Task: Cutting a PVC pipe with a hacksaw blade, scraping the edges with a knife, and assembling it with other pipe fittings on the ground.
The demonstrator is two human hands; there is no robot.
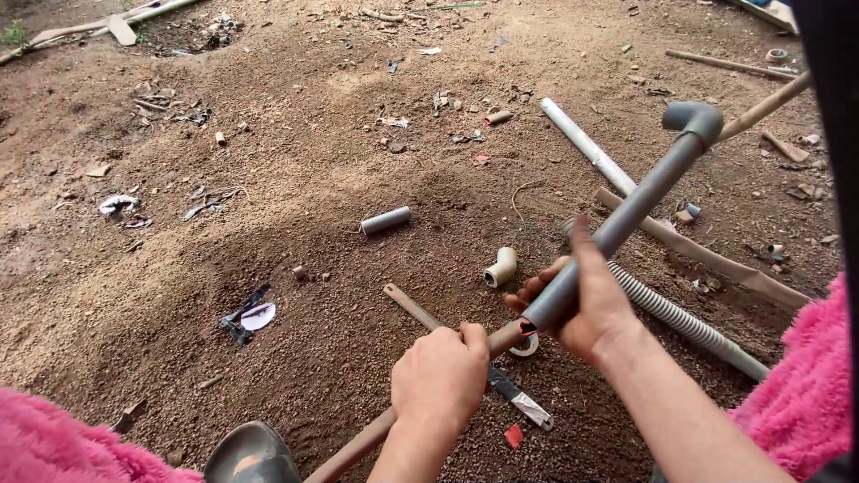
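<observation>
Hands work low over bare dirt ground (295,179): the right hand (586,300) is wrapped around a grey pipe (626,219) capped by an elbow fitting (693,119), while the left hand (441,374) is closed on a brown rod (358,445) entering its lower end. Rod and pipe already meet; how deep, I cannot tell. A short pipe offcut (386,220) and white elbow (501,266) lie untouched nearby.

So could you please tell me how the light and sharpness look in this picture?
Head view: soft, even daylight, no glare and only faint shadows; the left hand, right hand and grey pipe are sharp; the pink sleeves at the bottom corners are soft, and a dark edge blocks the right side.
</observation>
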